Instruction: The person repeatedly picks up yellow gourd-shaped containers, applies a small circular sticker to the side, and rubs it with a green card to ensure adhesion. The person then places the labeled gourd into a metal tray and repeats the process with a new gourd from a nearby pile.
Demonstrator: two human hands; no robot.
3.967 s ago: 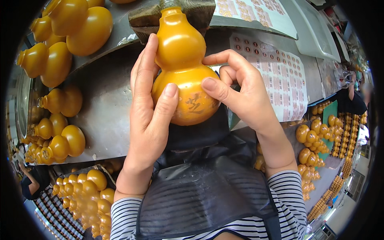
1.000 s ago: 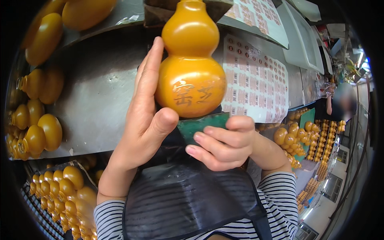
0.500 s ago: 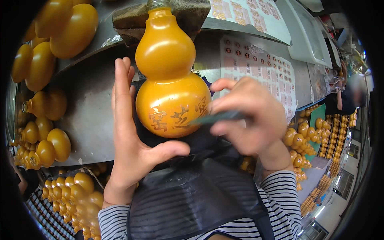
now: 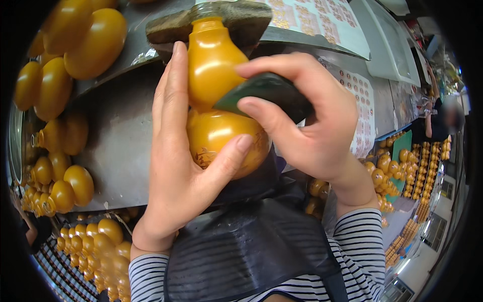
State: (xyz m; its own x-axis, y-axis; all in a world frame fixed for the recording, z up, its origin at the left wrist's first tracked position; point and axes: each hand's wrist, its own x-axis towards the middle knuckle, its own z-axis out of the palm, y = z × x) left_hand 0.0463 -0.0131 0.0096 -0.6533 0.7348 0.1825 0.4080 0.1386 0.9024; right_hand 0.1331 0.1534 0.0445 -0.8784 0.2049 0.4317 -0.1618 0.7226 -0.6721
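The metal bench (image 4: 121, 168) spreads left of the left fingers. The yellow bottle (image 4: 214, 126) sits between both hands' fingers. Along it, the left hand's (image 4: 178, 161) fingers lie close together, thumb spread away; the right hand (image 4: 322, 121) pinches a green pad (image 4: 274, 95) between thumb and fingers.

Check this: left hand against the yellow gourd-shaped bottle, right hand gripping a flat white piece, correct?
Not quite: the head view shows the flat piece in the right hand is dark green, not white. The left hand is against the yellow bottle.
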